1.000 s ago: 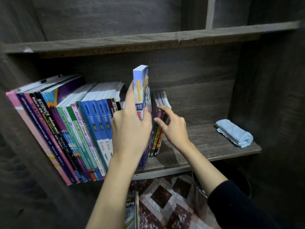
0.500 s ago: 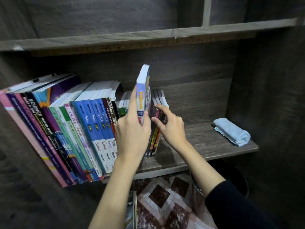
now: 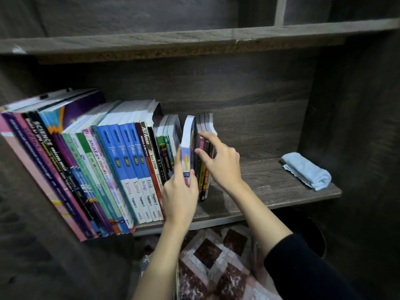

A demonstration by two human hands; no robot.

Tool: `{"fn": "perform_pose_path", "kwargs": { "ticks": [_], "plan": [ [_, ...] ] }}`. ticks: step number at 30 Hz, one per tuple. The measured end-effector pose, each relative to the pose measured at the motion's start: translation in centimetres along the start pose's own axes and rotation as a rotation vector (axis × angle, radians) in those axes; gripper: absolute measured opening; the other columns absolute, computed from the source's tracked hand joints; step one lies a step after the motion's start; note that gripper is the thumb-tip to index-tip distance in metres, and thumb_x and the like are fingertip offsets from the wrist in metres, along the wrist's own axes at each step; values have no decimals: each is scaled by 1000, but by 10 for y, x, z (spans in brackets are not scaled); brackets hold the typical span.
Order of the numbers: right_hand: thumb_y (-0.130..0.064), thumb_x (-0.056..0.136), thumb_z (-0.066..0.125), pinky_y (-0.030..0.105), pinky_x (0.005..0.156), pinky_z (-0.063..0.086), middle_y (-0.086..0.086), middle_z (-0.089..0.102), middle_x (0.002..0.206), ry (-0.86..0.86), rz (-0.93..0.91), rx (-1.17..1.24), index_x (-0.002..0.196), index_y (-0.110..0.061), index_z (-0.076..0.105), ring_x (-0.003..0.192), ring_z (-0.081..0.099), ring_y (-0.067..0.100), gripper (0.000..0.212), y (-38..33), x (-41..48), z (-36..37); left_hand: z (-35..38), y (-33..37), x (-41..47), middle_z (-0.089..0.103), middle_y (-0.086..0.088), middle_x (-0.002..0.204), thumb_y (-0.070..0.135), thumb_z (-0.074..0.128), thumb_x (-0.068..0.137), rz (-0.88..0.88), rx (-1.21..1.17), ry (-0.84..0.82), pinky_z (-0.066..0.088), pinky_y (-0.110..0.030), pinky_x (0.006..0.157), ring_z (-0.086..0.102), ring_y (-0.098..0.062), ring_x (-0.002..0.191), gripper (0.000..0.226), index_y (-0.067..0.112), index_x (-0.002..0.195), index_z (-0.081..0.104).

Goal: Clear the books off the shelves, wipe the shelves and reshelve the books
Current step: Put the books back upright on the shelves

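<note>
A row of books leans to the left on the dark wooden shelf. My left hand grips a small blue and white book by its spine, standing between the row and a few thin red and yellow books. My right hand holds those thin books to the right with its thumb and fingers curled round their spines. A folded light blue cloth lies at the right end of the shelf, apart from both hands.
An upper shelf board runs overhead. The cabinet side wall closes the right. Below the shelf lie a checked mat, another book on the floor and a dark round bin.
The blue and white book has gone deeper and lower into the gap between the row and the thin books. My left hand followed it in; my right hand stayed on the thin books.
</note>
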State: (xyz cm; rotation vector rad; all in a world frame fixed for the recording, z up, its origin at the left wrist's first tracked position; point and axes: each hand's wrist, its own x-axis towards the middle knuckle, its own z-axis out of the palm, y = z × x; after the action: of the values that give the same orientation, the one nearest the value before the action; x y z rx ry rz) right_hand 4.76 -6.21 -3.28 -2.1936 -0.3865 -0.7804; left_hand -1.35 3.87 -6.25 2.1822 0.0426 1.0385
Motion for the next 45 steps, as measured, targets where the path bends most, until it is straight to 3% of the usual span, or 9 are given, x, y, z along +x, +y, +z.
{"fn": "perform_pose_path", "kwargs": {
  "ticks": [10, 16, 22, 24, 28, 30, 33, 38, 45],
  "plan": [
    [-35, 94, 56, 34, 81, 42, -7, 59, 132, -119, -107, -40, 137, -37, 47, 102, 63, 27, 44, -12, 9, 7, 13, -19, -4, 66, -25, 79, 13, 60, 90, -54, 10, 23, 47, -39, 55, 63, -39, 65, 56, 6, 141, 40],
    [-38, 93, 58, 39, 92, 47, 2, 66, 122, -132, 36, 116, 147, -43, 0, 99, 67, 25, 79, 1, -10, 18, 15, -19, -10, 56, -17, 127, 26, 61, 90, -57, -8, -6, 49, -38, 83, 59, -33, 106, 71, 13, 148, 22],
    [-13, 86, 64, 41, 105, 43, -13, 58, 122, -114, 270, 540, 130, -31, 49, 117, 55, 10, 50, 21, -32, 41, 11, -28, -28, 30, -9, 148, 39, 37, 96, -1, -129, 63, 25, -24, 108, 29, -9, 133, 57, 22, 148, 19],
    [-5, 83, 62, 42, 108, 39, -5, 56, 126, -157, 366, 588, 129, -28, 47, 119, 51, 10, 53, 25, -40, 46, 10, -34, -32, 33, -7, 147, 33, 33, 98, 45, -158, 44, 21, -13, 107, 26, 1, 129, 49, 27, 145, 18],
    [-1, 83, 62, 44, 108, 38, -1, 54, 123, -232, 529, 576, 130, -23, 42, 123, 50, 19, 55, 39, -59, 58, 9, -43, -32, 37, 8, 133, 10, 46, 96, 36, -198, 80, 43, -33, 99, 49, -15, 121, 47, 18, 141, 34],
    [-1, 80, 60, 47, 105, 40, 0, 60, 117, -239, 535, 537, 123, -29, 42, 115, 56, 20, 54, 45, -64, 64, 12, -42, -31, 41, 7, 128, 1, 50, 93, -26, -233, 112, 47, -26, 92, 53, -11, 111, 45, 13, 136, 40],
    [-9, 75, 58, 46, 104, 41, -2, 61, 115, -217, 523, 542, 119, -31, 45, 112, 56, 18, 51, 47, -67, 69, 18, -40, -32, 51, 1, 120, 0, 52, 92, -39, -298, 174, 43, -9, 85, 59, -13, 100, 40, 15, 128, 44],
    [-24, 65, 51, 43, 101, 44, -8, 62, 111, -183, 503, 531, 115, -35, 47, 108, 58, 16, 51, 46, -68, 73, 31, -46, -29, 56, 0, 108, 17, 50, 92, 47, -270, 272, 47, -21, 84, 61, -16, 96, 18, 16, 110, 47],
    [-34, 65, 52, 43, 101, 44, 1, 62, 120, -185, 496, 482, 128, -29, 49, 112, 57, 18, 63, 45, -68, 74, 50, -52, -21, 60, -18, 99, -2, 55, 88, 62, -150, 322, 40, -14, 84, 55, -18, 96, 12, 1, 99, 55]
  ]
}}
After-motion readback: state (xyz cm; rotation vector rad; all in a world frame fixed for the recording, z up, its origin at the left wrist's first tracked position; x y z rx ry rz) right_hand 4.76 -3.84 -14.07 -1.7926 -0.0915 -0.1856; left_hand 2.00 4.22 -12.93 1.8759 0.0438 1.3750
